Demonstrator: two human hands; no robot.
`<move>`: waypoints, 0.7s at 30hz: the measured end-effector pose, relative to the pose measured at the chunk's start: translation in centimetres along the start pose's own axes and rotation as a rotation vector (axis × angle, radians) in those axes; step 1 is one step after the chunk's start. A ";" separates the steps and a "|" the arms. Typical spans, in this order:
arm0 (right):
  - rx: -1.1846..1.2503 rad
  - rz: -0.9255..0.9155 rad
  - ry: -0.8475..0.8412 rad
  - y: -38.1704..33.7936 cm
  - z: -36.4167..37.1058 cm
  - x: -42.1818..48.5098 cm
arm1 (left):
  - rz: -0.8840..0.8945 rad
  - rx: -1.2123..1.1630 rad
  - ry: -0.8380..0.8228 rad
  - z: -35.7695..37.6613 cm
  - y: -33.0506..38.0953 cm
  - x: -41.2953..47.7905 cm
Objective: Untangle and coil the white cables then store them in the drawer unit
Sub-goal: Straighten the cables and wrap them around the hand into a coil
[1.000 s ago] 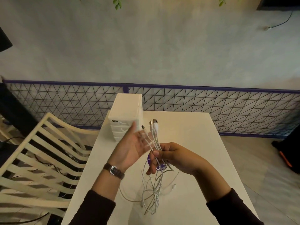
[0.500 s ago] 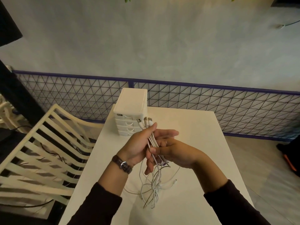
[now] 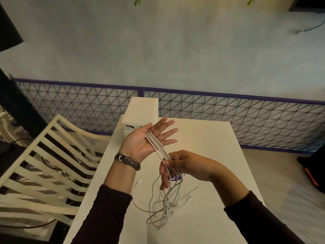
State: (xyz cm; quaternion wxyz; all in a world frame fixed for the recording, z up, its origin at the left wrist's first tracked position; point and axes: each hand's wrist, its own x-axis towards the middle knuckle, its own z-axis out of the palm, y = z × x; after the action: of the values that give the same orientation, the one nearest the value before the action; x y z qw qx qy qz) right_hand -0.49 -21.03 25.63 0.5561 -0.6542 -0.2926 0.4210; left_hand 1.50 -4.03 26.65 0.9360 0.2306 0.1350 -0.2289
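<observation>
No legible text anywhere. A small dark label on the top front edge of the white drawer unit, too small and blurred to read. A white mark on a purple object on the table, half hidden behind the right hand and the white cables; not decipherable.

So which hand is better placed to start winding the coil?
Probably the right hand: it pinches the white cables, while the left hand lies open beneath them, a ready former.
</observation>
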 end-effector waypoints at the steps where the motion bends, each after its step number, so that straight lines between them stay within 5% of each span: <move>1: 0.000 0.003 -0.004 0.0 0.0 -0.2 | 0.005 -0.010 -0.002 0.0 0.2 0.1; 21: -0.198 0.035 0.089 -1.1 -2.4 -3.6 | 0.096 0.005 0.059 2.6 4.2 0.9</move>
State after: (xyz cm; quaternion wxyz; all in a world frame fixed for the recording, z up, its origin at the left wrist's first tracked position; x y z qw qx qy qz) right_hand -0.03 -25.01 27.60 0.4937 -0.7290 -0.2963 0.3701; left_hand 4.70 -2.34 30.11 0.9409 0.2460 0.1506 -0.1773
